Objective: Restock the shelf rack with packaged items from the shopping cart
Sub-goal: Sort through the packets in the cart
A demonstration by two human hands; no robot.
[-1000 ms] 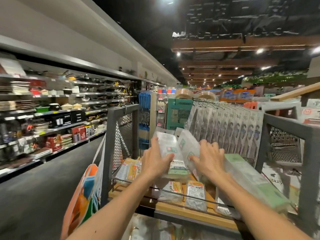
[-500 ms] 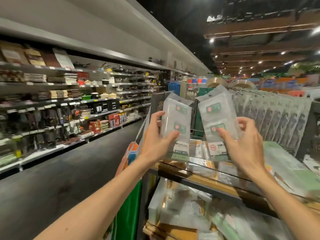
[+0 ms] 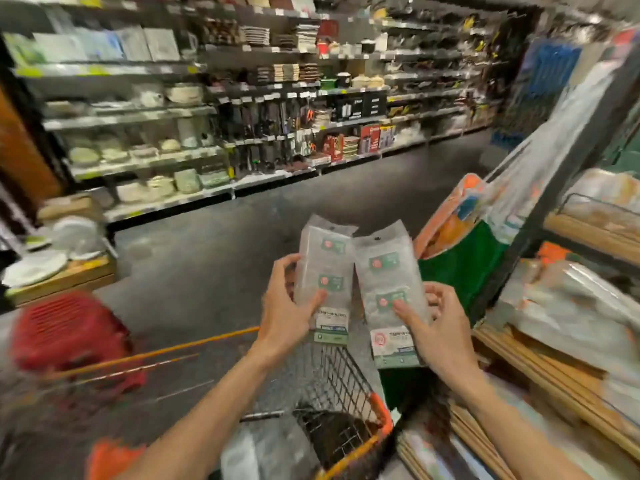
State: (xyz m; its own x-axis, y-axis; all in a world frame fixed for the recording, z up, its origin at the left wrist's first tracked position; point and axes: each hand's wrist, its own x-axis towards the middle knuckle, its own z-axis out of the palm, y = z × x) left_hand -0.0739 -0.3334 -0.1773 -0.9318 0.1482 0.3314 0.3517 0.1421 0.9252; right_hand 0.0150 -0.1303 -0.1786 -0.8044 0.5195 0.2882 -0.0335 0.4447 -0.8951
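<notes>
On my feed both hands are up in front of the camera, each holding one clear packaged item. The left hand (image 3: 284,315) grips the left packet (image 3: 323,258) along its left edge, thumb across the front near a green label and fingers curled round behind. The right hand (image 3: 440,329) pinches the right packet (image 3: 381,277) from its right side, thumb pressed on the lower green label. The two packets stand nearly upright, side by side, with their inner edges touching or all but touching; I cannot tell which. They hang above the wire shopping cart (image 3: 336,379), whose orange rim shows below my wrists. The shelf rack (image 3: 554,368) with wooden boards and wrapped goods sits close on the right. A blurred red basket (image 3: 65,327) lies at the left, and long store shelving (image 3: 277,98) runs across the aisle.
</notes>
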